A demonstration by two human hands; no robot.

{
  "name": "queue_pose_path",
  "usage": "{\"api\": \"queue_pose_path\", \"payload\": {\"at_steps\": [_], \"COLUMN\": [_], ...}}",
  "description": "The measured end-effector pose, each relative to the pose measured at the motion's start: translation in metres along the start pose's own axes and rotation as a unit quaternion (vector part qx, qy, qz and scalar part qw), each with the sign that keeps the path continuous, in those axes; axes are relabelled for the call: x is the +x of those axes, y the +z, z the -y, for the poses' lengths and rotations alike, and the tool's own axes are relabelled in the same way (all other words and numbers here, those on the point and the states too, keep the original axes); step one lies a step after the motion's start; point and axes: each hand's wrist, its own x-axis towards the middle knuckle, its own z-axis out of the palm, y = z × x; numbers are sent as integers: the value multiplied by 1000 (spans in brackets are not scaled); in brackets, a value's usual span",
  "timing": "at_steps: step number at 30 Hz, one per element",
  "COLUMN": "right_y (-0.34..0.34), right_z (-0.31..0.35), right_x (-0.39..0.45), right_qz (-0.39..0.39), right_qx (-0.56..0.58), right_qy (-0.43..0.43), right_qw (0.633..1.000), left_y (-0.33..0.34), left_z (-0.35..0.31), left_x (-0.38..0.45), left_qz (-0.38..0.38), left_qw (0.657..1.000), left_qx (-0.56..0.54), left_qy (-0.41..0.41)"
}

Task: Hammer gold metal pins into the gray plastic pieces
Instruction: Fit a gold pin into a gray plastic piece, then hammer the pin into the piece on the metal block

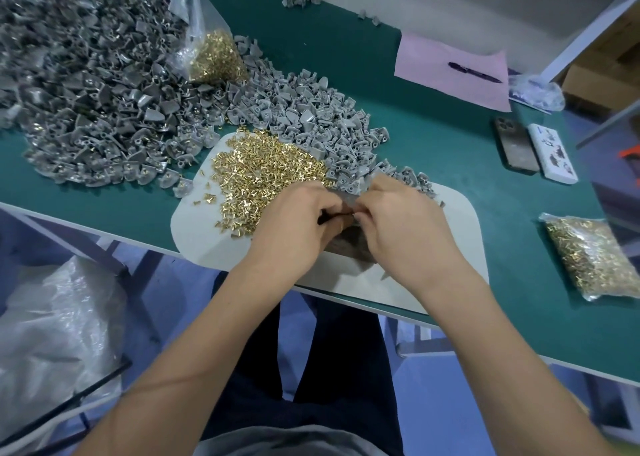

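Note:
My left hand [294, 220] and my right hand [401, 220] meet over the white mat [201, 234] at the table's front edge. Their fingertips are curled together around a small gray plastic piece [346, 202], mostly hidden between them. A dark thin object sticks out from my left fingers; I cannot tell what it is. Loose gold pins [266, 168] lie in a heap on the mat just beyond my left hand. Gray plastic pieces [311, 116] are piled behind the pins. A darker pile of gray pieces with pins [90, 85] spreads at the far left.
A clear bag of gold pins [214, 54] stands between the piles; another bag of pins [592, 258] lies at the right. A pink sheet [450, 85] with a pen [474, 72], and two phones [533, 151], sit on the green table [433, 144]. A plastic bag [55, 334] hangs below left.

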Motion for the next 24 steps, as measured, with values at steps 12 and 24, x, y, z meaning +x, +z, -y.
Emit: {"api": "queue_pose_path", "payload": {"at_steps": [12,24], "right_y": [14,28], "right_z": [-12,-52], "right_x": [-4,-51], "right_qz": [-45,-225], "right_qx": [154,219], "right_qy": [13,137], "right_qw": [987,939], "left_y": [-4,-3], "left_z": [-5,-7], "left_x": [-1,-4], "left_qz": [0,-1], "left_qw": [1000,1000], "left_qx": [-14,-2], "left_qy": [3,-17]}}
